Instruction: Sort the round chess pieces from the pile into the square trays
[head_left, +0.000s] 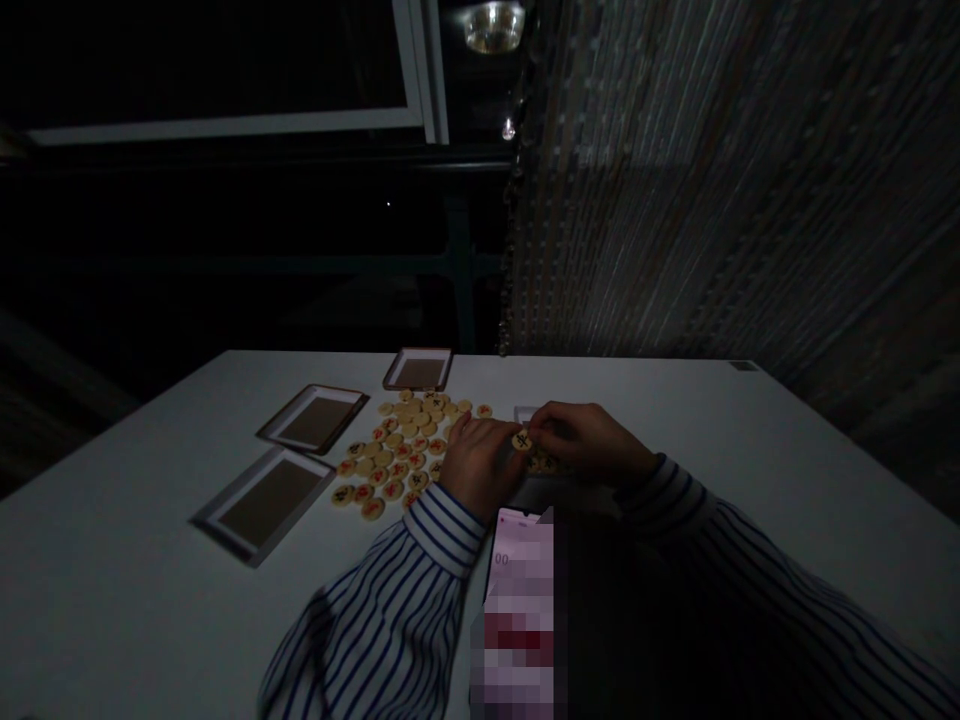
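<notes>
Grip: my left hand (pixel 480 465) and right hand (pixel 592 440) pinch one disc (pixel 522 440) between the fingertips, mid-table (pixel 750 450).
Around: loose discs (pixel 397 450) heaped just left; phone (pixel 517 580) near, screen blurred.
Writing: disc marks red and black, unreadable.
Containers: three shallow trays (pixel 266 500) left, brown floors showing.

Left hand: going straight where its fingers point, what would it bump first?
The left hand would probably meet the round game piece first, then the right hand; dim light makes depth unsure.
</notes>
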